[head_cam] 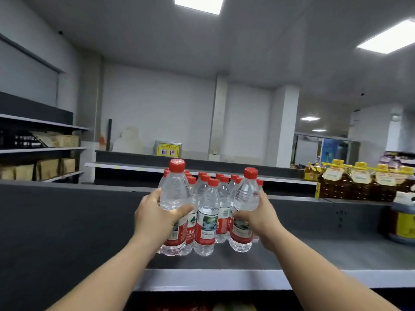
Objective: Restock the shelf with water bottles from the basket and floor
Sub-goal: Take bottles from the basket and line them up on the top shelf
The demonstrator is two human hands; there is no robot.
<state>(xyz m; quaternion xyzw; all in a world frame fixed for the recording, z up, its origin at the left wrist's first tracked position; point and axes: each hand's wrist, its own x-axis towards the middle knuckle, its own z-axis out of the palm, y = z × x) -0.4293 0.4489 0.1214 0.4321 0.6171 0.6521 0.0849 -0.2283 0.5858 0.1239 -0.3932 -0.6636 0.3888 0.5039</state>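
Several clear water bottles point(209, 218) with red caps and red labels stand grouped on the grey shelf point(314, 257) in front of me. My left hand point(155, 217) grips one bottle point(176, 198) at the group's left front, its base near the shelf surface. My right hand point(261, 216) grips another bottle point(246, 198) at the group's right front, tilted slightly left. Both held bottles stand taller in view than the rest. The basket and floor are out of sight.
Yellow-capped oil bottles point(359, 180) line the shelf top at right, with a large dark jug point(403, 221) below them. A dark divider panel point(56, 232) stands to the left. Shelves with cardboard boxes point(47, 168) sit far left. The shelf's white front edge point(224, 279) is near me.
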